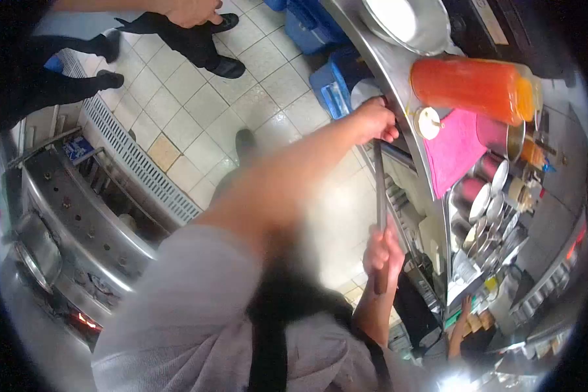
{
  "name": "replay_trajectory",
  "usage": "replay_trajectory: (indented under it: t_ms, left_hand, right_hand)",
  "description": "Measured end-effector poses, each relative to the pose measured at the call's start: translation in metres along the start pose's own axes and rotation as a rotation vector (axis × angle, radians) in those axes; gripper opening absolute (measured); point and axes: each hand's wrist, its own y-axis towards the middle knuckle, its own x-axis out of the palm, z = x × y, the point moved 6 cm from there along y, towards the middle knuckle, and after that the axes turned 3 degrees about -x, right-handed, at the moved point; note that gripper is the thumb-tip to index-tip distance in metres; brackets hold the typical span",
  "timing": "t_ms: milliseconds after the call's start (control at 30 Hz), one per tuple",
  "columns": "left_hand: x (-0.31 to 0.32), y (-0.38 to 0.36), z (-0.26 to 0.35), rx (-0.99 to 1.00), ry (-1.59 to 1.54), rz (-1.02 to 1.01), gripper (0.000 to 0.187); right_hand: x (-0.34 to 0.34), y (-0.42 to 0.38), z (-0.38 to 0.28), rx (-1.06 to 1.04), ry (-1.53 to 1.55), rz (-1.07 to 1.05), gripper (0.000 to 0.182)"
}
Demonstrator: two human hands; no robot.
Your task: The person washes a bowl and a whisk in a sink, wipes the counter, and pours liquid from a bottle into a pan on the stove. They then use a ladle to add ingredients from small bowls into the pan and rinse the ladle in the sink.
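My left hand is closed beside the steel counter's edge, its fingers curled at the far end of a long thin grey-brown rod. Whether they grip the rod or the dark thing behind them is hidden. My right hand is wrapped round the same rod, lower down, near its thicker brown end. The kind of tool cannot be made out. On the counter near my left hand are a small white-topped container and a pink cloth.
The steel counter carries a large jar of orange-red liquid, a metal pot and several small containers. Blue bins stand beneath it. Opposite is a steel cooking range. Other people's legs and a hand are nearby.
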Motion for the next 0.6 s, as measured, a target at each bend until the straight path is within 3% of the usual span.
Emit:
replay_trajectory:
  t_ms: [167,333,433,500,600]
  left_hand:
    - [-0.038,0.017,-0.016,-0.003,-0.03,0.094,0.02]
    - [-0.116,0.043,-0.06,-0.043,-0.045,0.217,0.024]
    - [-0.176,0.044,-0.095,-0.184,-0.012,0.254,0.029]
    - [-0.181,0.026,-0.079,-0.047,0.141,0.339,0.028]
    - [-0.133,-0.031,-0.01,0.355,0.23,0.381,0.031]
  right_hand:
    - [-0.008,-0.073,0.027,0.015,0.142,0.052,0.053]
    - [-0.034,-0.112,0.044,0.004,-0.019,0.131,0.056]
    - [-0.043,-0.124,0.047,-0.002,-0.063,0.188,0.059]
    - [-0.056,-0.132,0.045,-0.016,-0.054,0.253,0.058]
    - [-0.057,-0.138,0.038,-0.047,-0.104,0.325,0.061]
